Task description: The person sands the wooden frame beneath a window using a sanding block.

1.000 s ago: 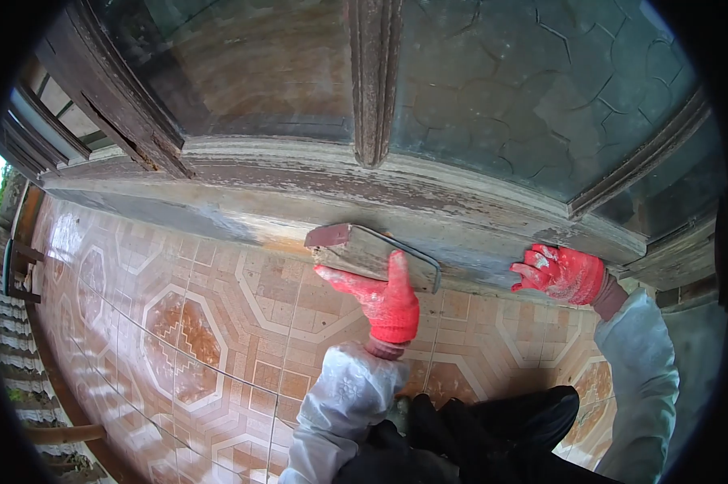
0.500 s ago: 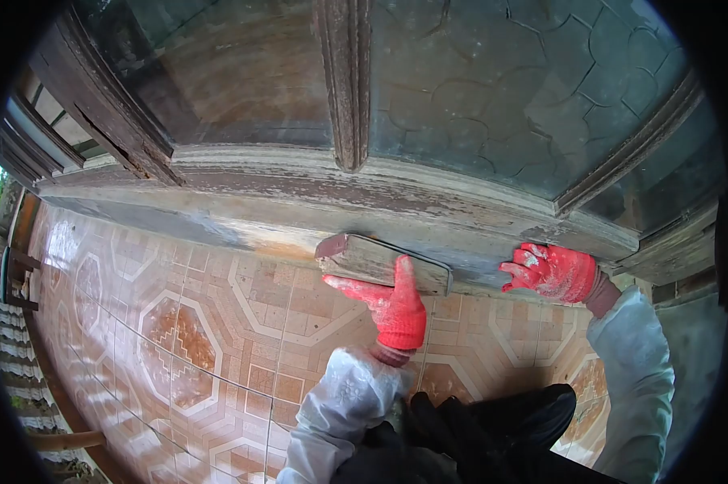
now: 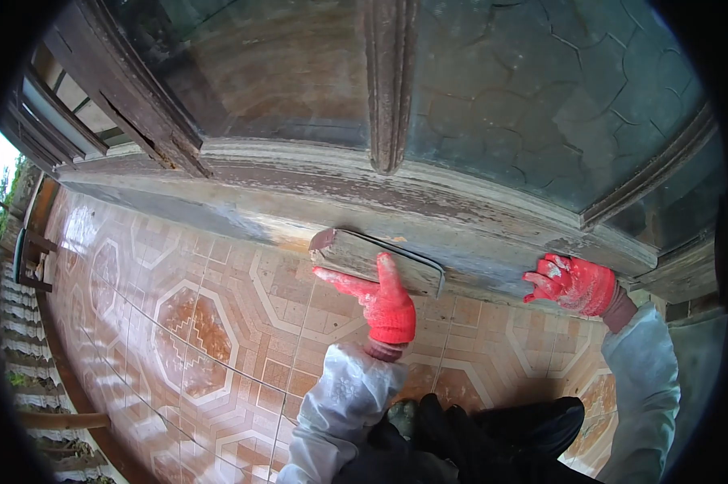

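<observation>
My left hand, in a red glove with pale smears, grips a long worn wooden block. The block has a reddish-brown end at the left and a thin dark edge along its top and right. It lies against the low wall strip under the window frame; its far face is hidden. To the right, my right hand, in a matching smeared red glove, rests on the same strip with fingers spread and slightly bent. Nothing shows in it. Grey and orange-brown patches mark the strip around the block.
Above the strip runs a weathered wooden frame with peeling paint and glass panes. Patterned tiles cover the floor. A balustrade stands at far left. My dark-clothed legs are at the bottom.
The view has shifted, so the frame and floor sit further right. Against the wall strip, my left hand and the block have slid left. My right hand stays on the strip.
</observation>
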Demonstrator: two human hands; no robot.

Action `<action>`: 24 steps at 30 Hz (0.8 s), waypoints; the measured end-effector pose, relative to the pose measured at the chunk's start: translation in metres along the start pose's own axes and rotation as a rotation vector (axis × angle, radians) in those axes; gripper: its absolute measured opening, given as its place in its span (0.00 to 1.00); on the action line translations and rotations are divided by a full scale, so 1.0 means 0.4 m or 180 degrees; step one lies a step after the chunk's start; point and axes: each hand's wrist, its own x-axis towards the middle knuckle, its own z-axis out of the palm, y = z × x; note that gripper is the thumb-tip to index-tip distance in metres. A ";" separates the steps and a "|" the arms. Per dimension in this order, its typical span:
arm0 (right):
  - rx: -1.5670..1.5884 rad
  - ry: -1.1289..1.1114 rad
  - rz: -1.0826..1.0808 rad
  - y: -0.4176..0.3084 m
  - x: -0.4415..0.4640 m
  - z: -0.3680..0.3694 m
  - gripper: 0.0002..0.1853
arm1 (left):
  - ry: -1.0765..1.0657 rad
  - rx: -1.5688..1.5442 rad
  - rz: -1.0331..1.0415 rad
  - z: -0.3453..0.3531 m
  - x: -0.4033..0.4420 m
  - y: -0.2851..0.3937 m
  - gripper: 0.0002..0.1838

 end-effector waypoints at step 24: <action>0.1010 -0.0314 0.2601 -0.484 0.043 0.099 0.16 | 0.0249 -0.0813 -0.1371 -0.098 0.202 0.126 0.59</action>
